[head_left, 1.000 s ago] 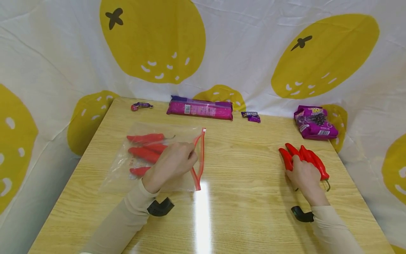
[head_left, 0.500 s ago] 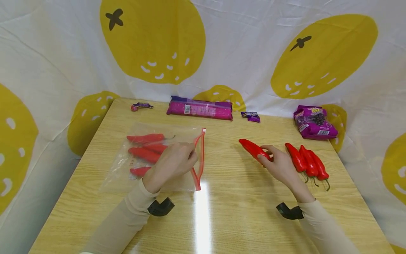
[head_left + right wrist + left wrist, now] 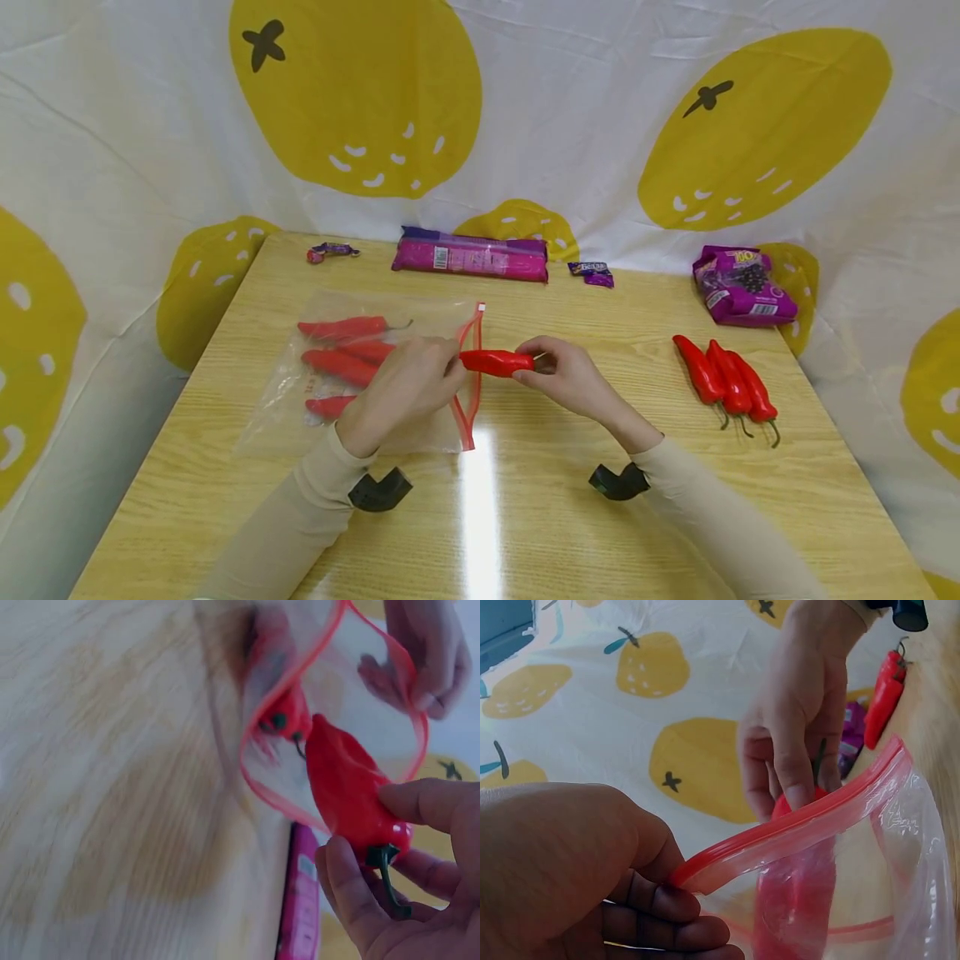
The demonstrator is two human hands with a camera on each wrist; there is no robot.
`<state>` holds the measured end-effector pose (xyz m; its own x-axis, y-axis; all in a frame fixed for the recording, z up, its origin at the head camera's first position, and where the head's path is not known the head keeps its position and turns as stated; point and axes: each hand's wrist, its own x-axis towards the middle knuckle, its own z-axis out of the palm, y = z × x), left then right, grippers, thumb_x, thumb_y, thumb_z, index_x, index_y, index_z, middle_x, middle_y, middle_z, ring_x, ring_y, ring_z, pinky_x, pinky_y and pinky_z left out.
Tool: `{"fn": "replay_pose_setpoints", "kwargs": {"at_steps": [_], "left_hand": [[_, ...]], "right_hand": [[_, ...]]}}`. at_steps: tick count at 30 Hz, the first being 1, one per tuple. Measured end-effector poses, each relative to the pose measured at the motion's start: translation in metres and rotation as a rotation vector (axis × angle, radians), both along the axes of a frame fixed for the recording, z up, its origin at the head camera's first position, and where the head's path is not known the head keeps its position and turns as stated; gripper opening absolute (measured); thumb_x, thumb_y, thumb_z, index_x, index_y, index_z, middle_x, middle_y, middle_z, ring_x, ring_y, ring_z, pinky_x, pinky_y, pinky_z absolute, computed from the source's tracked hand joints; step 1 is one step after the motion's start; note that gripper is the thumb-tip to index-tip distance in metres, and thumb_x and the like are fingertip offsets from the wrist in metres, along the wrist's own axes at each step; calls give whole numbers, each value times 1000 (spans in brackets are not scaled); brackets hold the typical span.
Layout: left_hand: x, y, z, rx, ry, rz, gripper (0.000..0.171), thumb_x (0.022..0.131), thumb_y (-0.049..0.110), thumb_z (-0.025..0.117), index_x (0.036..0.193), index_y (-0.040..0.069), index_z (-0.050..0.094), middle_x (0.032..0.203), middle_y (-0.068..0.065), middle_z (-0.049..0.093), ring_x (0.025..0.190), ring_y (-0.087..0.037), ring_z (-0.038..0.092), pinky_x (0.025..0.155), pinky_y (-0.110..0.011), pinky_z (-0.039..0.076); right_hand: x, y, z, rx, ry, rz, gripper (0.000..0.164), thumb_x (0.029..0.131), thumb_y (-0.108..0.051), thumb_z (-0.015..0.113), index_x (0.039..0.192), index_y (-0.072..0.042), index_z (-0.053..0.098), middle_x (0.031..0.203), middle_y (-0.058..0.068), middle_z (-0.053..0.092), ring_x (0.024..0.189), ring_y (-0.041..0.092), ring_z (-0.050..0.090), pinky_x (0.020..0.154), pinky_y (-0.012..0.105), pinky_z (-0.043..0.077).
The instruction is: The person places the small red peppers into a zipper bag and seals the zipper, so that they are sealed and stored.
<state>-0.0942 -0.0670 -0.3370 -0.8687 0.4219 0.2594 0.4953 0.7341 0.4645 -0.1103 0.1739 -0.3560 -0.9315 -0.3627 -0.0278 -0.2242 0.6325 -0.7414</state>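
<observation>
A clear zip bag with a red zip edge lies on the table, several red peppers inside it. My left hand pinches the upper edge of the bag's mouth and holds it raised, so the mouth gapes. In my right hand a red pepper is gripped near its green stem, tip pointing left. That tip overlaps the bag's red opening in the head view. Through the bag's clear film, the left wrist view shows the pepper's body behind the zip edge.
Three red peppers lie side by side at the right. Along the back stand a long purple packet, small wrapped candies and another wrapped candy. A purple bag sits at the back right, against a patterned cloth.
My right hand has taken one pepper from the group at the right and carried it left to the bag's mouth. The left hand has stayed at the bag's edge.
</observation>
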Motion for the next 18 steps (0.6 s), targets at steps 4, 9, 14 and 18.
{"fn": "replay_pose_setpoints", "kwargs": {"at_steps": [4, 9, 14, 18], "left_hand": [[0, 0, 0, -11, -20, 4, 22, 81, 11, 53, 60, 15, 45, 53, 4, 37, 45, -10, 33, 41, -22, 26], [0, -1, 1, -9, -29, 3, 23, 81, 12, 53, 59, 16, 45, 53, 4, 38, 47, -10, 35, 43, -23, 27], [0, -1, 0, -5, 3, 0, 25, 79, 11, 51, 57, 16, 43, 53, 5, 36, 48, -10, 34, 44, -24, 27], [0, -1, 1, 7, 22, -5, 25, 78, 9, 52, 56, 16, 42, 53, 6, 32, 48, -9, 32, 44, -23, 25]], "right_hand": [[-2, -21, -5, -14, 23, 98, 33, 79, -10, 68, 111, -6, 62, 105, 8, 61, 87, 18, 64, 72, 27, 52], [-7, -42, -13, -51, 49, 206, 37, 79, -7, 67, 115, -3, 60, 105, 9, 62, 89, 21, 64, 74, 27, 52], [-14, -59, -21, -66, 32, 232, 34, 81, -16, 69, 112, -6, 60, 103, 5, 64, 85, 16, 64, 72, 25, 51], [-18, -71, -24, -60, 15, 229, 31, 80, -12, 68, 109, -4, 61, 102, 8, 65, 85, 17, 65, 73, 26, 52]]}}
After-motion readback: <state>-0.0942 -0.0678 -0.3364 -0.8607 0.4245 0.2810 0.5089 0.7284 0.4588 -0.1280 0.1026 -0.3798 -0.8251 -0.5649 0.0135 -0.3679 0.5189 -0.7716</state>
